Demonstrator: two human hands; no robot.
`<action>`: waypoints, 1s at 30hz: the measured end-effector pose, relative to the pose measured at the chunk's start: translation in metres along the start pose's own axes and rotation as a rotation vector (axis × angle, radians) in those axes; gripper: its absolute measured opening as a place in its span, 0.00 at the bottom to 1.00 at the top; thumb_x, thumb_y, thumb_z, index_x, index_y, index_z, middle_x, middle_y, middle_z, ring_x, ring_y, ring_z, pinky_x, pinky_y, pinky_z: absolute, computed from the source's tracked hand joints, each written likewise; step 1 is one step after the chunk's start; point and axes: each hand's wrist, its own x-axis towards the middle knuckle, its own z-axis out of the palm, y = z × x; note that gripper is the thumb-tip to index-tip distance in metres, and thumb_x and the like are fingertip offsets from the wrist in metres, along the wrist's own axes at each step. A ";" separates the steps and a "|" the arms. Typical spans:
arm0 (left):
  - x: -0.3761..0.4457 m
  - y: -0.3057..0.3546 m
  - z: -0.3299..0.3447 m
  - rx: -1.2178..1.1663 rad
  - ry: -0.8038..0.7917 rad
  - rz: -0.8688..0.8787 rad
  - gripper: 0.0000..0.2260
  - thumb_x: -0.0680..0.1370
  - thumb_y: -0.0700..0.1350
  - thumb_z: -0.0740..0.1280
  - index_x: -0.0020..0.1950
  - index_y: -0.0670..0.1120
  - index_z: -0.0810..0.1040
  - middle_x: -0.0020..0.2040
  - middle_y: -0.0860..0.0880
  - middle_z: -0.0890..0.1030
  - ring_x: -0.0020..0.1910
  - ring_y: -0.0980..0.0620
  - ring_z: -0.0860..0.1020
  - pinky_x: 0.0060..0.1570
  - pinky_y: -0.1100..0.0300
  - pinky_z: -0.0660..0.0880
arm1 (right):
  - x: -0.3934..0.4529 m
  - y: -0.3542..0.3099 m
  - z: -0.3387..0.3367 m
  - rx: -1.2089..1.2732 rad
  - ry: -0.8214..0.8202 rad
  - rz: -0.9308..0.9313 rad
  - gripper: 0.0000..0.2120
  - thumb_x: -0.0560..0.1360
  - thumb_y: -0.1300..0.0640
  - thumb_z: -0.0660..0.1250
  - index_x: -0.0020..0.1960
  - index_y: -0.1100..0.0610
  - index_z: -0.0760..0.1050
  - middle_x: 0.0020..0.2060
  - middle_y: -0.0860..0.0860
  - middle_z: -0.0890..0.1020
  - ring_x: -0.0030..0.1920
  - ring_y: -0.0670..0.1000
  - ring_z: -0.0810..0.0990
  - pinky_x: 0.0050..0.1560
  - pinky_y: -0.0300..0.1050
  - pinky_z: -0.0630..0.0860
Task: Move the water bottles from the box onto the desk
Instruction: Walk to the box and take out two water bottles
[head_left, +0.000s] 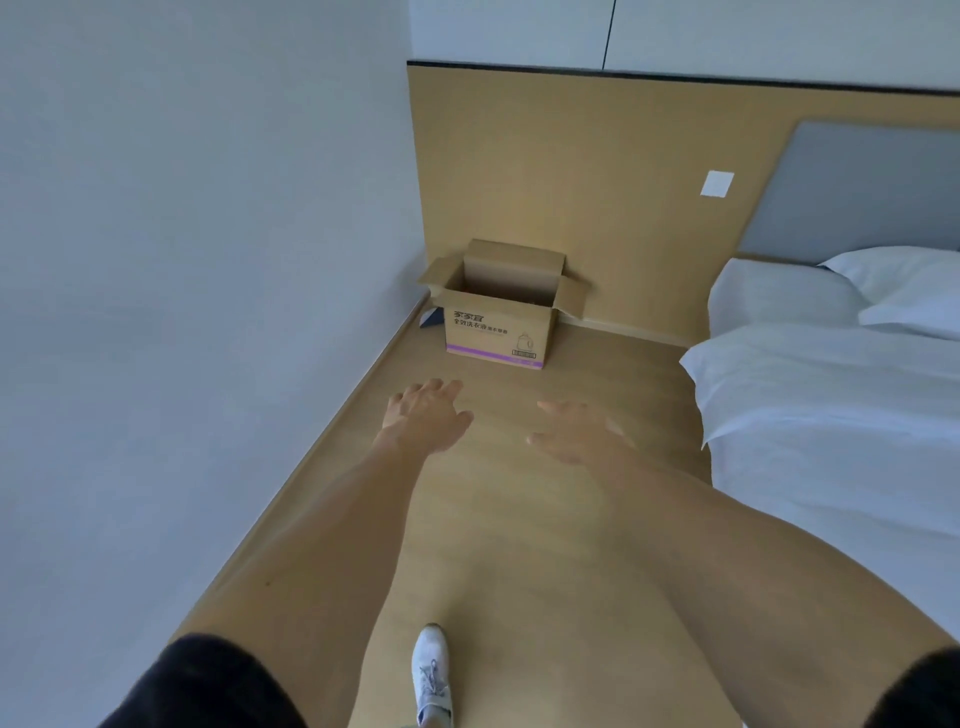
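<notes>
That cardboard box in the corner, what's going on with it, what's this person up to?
A person is walking toward the open cardboard box, which sits on the wood floor in the corner between the wall and the bed. Both arms reach forward: the left hand and right hand are open, holding nothing, and short of the box. Its flaps are up, but the inside is too dark to make out any bottles. No desk is in view.
</notes>
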 end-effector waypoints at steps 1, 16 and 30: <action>0.022 -0.004 -0.005 -0.009 0.007 0.013 0.24 0.82 0.57 0.57 0.78 0.53 0.63 0.74 0.48 0.69 0.71 0.43 0.68 0.69 0.46 0.64 | 0.018 -0.003 -0.007 -0.004 0.002 0.008 0.34 0.79 0.37 0.60 0.80 0.44 0.54 0.78 0.53 0.62 0.77 0.56 0.61 0.74 0.57 0.64; 0.309 -0.067 -0.084 -0.073 0.035 0.160 0.24 0.81 0.54 0.59 0.77 0.53 0.65 0.73 0.50 0.71 0.68 0.44 0.71 0.67 0.45 0.70 | 0.247 -0.064 -0.116 0.018 0.042 0.137 0.33 0.79 0.37 0.61 0.79 0.46 0.57 0.73 0.55 0.67 0.72 0.59 0.68 0.68 0.58 0.70; 0.580 -0.077 -0.109 -0.065 -0.012 0.112 0.26 0.80 0.54 0.59 0.79 0.54 0.62 0.74 0.49 0.70 0.71 0.44 0.69 0.67 0.46 0.65 | 0.512 -0.054 -0.205 0.065 0.016 0.121 0.27 0.77 0.42 0.61 0.74 0.47 0.65 0.68 0.54 0.73 0.67 0.59 0.72 0.64 0.55 0.73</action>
